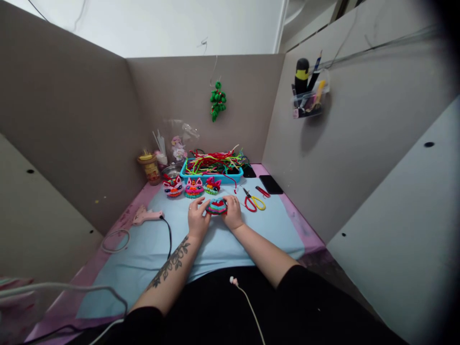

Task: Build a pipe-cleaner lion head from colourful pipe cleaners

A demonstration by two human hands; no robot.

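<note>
A rounded, fuzzy craft piece [217, 206] in blue, red, pink and dark bands is held just above the blue cloth [172, 239]. My left hand [199, 214] grips its left side, thumb and fingers closed on the edge. On the opposite side my right hand [233, 212] has its fingers wrapped round the rim. Just beyond the hands sit three colourful fuzzy animal heads: a red one [173, 187], a pink one [194, 188] and a green and magenta one [212, 186]. Right of my right hand lie red-and-yellow-handled pliers [254, 201].
Behind the heads stands a blue tray [212, 179] heaped with pipe cleaners [215, 162]. A pink glue gun [146, 215] with its cord lies left. A red cutter [263, 191] and a black phone [271, 184] lie right. Partition walls [201, 105] enclose the table, and a jar [150, 167] stands back left.
</note>
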